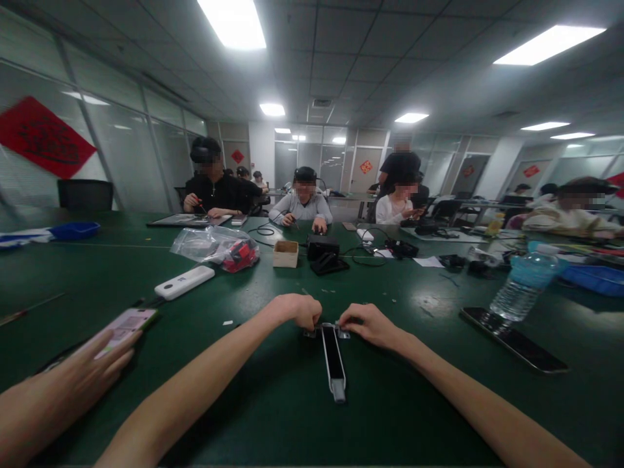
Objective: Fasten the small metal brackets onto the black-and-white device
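Note:
A slim device [334, 357] with a black face, a pale frame and a grey end piece lies on the green table [273, 422], pointing toward me. Small metal plates stick out on both sides of its far end, the left plate [309, 334] and the right plate [344, 335]. My left hand [306, 311] is closed, its fingers curled down just above the left plate. Pinched fingertips of my right hand [365, 323] meet at the right plate. Whatever sits between the fingers of either hand is too small or hidden to make out.
At the left, another person's hand [92, 367] holds a phone [124, 328]. Ahead are a white power bank-like box [185, 282], a plastic bag [209, 247], a small cardboard box [285, 254] and a black device [322, 247]. A water bottle [519, 289] and dark phone [511, 338] are rightward.

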Demonstrator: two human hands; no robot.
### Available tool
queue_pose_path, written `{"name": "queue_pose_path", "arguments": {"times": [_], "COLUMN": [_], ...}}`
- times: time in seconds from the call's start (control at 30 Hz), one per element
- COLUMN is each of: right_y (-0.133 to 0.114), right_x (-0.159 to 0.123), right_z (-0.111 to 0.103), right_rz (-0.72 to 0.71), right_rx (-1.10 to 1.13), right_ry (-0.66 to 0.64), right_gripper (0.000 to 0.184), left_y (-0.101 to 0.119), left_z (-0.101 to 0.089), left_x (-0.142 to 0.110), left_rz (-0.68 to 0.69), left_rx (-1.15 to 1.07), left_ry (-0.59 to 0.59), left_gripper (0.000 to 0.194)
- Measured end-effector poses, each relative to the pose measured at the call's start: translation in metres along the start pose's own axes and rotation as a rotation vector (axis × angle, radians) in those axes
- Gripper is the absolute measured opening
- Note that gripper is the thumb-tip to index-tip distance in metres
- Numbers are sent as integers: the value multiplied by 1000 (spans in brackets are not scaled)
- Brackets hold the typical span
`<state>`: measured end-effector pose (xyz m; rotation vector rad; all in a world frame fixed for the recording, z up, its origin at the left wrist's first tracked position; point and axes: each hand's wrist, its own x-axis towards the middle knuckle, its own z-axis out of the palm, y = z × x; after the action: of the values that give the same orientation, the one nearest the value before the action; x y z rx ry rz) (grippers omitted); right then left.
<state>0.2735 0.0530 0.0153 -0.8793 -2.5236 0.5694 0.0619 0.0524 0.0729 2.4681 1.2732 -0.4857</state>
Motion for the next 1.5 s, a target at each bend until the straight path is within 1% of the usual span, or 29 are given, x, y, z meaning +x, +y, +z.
{"name": "queue_pose_path", "arguments": {"times": [0.17, 0.27, 0.37, 0.47, 0.53, 0.6, 0.7, 0.77, 0.8, 0.87, 0.97, 1.03, 1.1, 1.2, 1.3, 1.37, 1.43, 1.5], "right_y": [-9, -11, -13, -10, 0, 19, 57, 78, 86, 94, 92, 86, 82, 80, 77, 69, 57, 40], "right_x": [0, 1, 1, 1, 0, -1, -8, -14, -17, -18, -13, -7, -2, 1, -1, -1, 1, 4], "right_z": [0, 3, 4, -1, -9, -20, -40, -50, -52, -50, -36, -25, -18, -17, -20, -20, -17, -10], "right_rz": [27, 11, -4, -37, -47, 4, 222, 367, 409, 412, 303, 256, 258, 297, 325, 313, 271, 224], "right_rx": [-45, -114, -164, -209, -238, -287, -441, -510, -519, -496, -428, -414, -423, -420, -388, -348, -262, -124], "right_ry": [-3, 16, 16, 14, 60, 143, 243, 231, 216, 184, 118, 82, 71, 73, 108, 157, 208, 244], "right_gripper": [13, 14, 16, 21, 24, 23, 24, 24, 24, 27, 30, 29, 27, 22, 17, 15, 16, 16], "left_y": [2, 3, 3, 1, -1, -4, -8, -10, -11, -12, -12, -12, -11, -11, -9, -7, -4, 0], "left_z": [0, 0, -1, -2, -2, -3, -4, -4, -5, -6, -7, -8, -9, -10, -11, -12, -13, -13], "left_x": [-2, -1, 0, 2, 3, 3, 2, 0, -1, -3, -5, -6, -6, -8, -11, -14, -15, -13], "left_rz": [-11, -18, -12, 6, 9, 3, -8, -10, -12, -24, -34, -20, -3, 6, 11, 16, 40, 108], "left_rx": [-38, 21, 88, 116, 121, 105, 52, 28, 17, -8, -37, -27, -8, 12, -4, -19, -31, -37], "left_ry": [17, 5, -15, -49, -64, -65, -54, -38, -27, 2, 26, 15, 0, 7, 52, 94, 160, 248], "left_gripper": [15, 14, 7, 11, 15, 17, 18, 15, 13, 7, 3, 5, 7, 6, 4, 3, 3, 8]}}
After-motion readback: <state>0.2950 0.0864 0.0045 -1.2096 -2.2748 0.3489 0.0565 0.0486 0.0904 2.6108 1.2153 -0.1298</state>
